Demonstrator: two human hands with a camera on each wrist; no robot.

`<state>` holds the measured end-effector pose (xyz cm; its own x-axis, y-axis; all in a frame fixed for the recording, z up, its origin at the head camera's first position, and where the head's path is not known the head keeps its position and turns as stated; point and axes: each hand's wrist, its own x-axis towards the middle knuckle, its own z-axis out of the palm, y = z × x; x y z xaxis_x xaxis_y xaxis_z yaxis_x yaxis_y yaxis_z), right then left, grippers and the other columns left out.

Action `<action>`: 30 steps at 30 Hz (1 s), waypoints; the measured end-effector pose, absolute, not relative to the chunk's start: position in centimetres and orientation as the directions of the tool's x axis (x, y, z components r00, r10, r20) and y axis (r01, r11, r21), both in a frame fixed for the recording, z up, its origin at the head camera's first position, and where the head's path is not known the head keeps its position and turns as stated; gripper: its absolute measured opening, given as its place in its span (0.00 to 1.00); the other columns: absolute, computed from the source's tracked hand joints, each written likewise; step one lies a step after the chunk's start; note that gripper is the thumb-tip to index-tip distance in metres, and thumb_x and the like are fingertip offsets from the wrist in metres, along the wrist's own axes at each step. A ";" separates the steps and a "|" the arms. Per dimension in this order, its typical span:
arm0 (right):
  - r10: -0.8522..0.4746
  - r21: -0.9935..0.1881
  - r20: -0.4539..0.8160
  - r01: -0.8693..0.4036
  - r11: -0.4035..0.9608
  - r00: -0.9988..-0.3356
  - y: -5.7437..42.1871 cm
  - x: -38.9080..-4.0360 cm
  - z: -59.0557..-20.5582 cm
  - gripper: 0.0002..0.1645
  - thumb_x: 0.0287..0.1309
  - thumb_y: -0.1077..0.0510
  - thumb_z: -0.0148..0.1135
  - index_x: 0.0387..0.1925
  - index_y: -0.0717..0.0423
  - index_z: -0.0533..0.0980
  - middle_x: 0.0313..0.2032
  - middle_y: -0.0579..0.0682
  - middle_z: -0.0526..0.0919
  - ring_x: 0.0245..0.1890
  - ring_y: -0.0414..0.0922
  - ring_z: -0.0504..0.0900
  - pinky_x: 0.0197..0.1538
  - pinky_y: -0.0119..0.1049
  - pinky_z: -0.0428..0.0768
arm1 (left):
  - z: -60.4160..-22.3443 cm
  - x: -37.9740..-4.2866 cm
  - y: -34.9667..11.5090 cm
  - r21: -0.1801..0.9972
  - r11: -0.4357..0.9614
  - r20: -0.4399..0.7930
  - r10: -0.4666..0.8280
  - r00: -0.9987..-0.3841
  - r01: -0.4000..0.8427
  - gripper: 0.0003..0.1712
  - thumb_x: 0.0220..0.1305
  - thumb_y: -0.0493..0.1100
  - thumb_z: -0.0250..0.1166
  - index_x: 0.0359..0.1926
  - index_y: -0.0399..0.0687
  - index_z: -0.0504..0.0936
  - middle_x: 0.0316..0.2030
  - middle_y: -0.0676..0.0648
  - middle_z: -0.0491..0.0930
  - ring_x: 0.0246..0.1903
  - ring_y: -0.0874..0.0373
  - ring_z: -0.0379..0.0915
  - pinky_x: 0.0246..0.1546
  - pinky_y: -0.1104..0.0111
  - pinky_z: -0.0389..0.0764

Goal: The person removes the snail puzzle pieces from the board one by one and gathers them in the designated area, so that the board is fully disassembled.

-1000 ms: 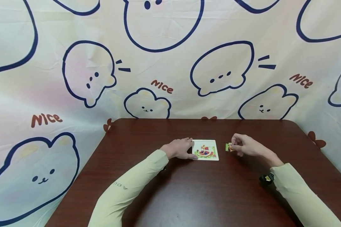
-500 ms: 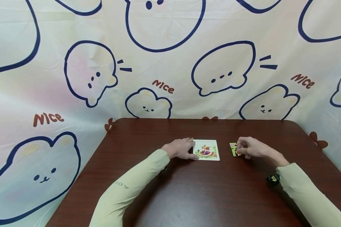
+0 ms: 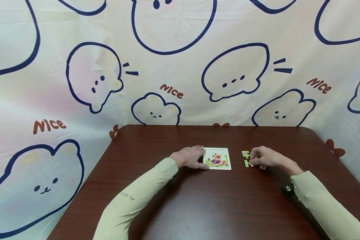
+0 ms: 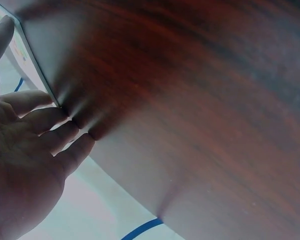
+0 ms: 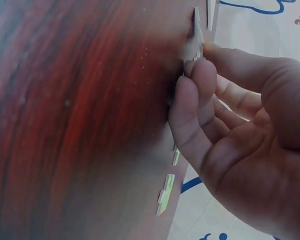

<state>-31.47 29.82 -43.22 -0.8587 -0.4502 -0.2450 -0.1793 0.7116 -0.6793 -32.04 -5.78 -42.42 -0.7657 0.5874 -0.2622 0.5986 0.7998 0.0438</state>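
A white puzzle board (image 3: 225, 150) with a colourful picture in its lower part lies flat on the table in the head view. My left hand (image 3: 189, 157) rests along its left side, fingers fairly straight; the thumb touches the near left corner. In the left wrist view the fingertips (image 4: 70, 122) meet the tabletop beside the board's edge. To the right of the board, my right hand (image 3: 267, 157) pinches a small green puzzle piece (image 3: 247, 163) between thumb and fingers, low over the table. Another puzzle piece (image 3: 245, 153) lies just beyond it, partly beside the fingers.
A dark brown wooden table (image 3: 198, 206) spreads under both hands. Loose puzzle pieces (image 5: 165, 195) lie on the table near the right hand in the right wrist view. Behind stands a pale cloth (image 3: 192, 76) printed with cartoon outlines.
My right hand has moved right, away from the board, with the pinched piece. The two green pieces beside it now show a wider gap between them. My left hand stays on the board.
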 end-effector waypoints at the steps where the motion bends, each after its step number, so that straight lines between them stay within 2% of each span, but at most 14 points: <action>1: -0.447 -0.672 -0.244 -0.182 0.717 -0.860 29.8 -31.5 -43.3 0.10 0.62 0.57 0.65 0.35 0.59 0.74 0.24 0.50 0.78 0.20 0.45 0.77 0.25 0.38 0.80 | -42.5 -32.1 -5.8 0.043 0.800 -0.262 0.587 -0.766 0.598 0.51 0.59 0.78 0.52 0.73 0.53 0.63 0.76 0.46 0.55 0.76 0.53 0.50 0.72 0.57 0.62; 15: -0.373 -0.543 -0.258 -0.185 0.819 -0.891 28.8 -31.1 -42.7 0.11 0.62 0.54 0.66 0.32 0.55 0.72 0.23 0.49 0.76 0.19 0.43 0.77 0.25 0.36 0.80 | -42.6 -32.2 -5.8 0.050 0.806 -0.269 0.579 -0.769 0.590 0.51 0.59 0.78 0.53 0.73 0.53 0.63 0.76 0.47 0.55 0.76 0.54 0.48 0.72 0.57 0.61; 22: -0.396 -0.544 -0.210 -0.229 0.807 -0.894 28.6 -31.2 -41.7 0.09 0.64 0.53 0.64 0.33 0.54 0.74 0.26 0.50 0.77 0.19 0.43 0.76 0.25 0.37 0.79 | -42.7 -32.2 -5.7 0.053 0.805 -0.272 0.582 -0.767 0.591 0.52 0.58 0.79 0.52 0.74 0.53 0.61 0.77 0.47 0.54 0.77 0.54 0.47 0.72 0.57 0.60; 30: -0.434 -0.556 -0.175 -0.275 0.785 -0.884 26.2 -31.6 -40.9 0.11 0.65 0.49 0.63 0.35 0.51 0.75 0.26 0.49 0.77 0.21 0.44 0.76 0.26 0.37 0.78 | -42.7 -32.1 -5.7 0.059 0.807 -0.277 0.578 -0.767 0.587 0.52 0.59 0.78 0.52 0.75 0.52 0.60 0.77 0.47 0.53 0.77 0.54 0.46 0.73 0.56 0.59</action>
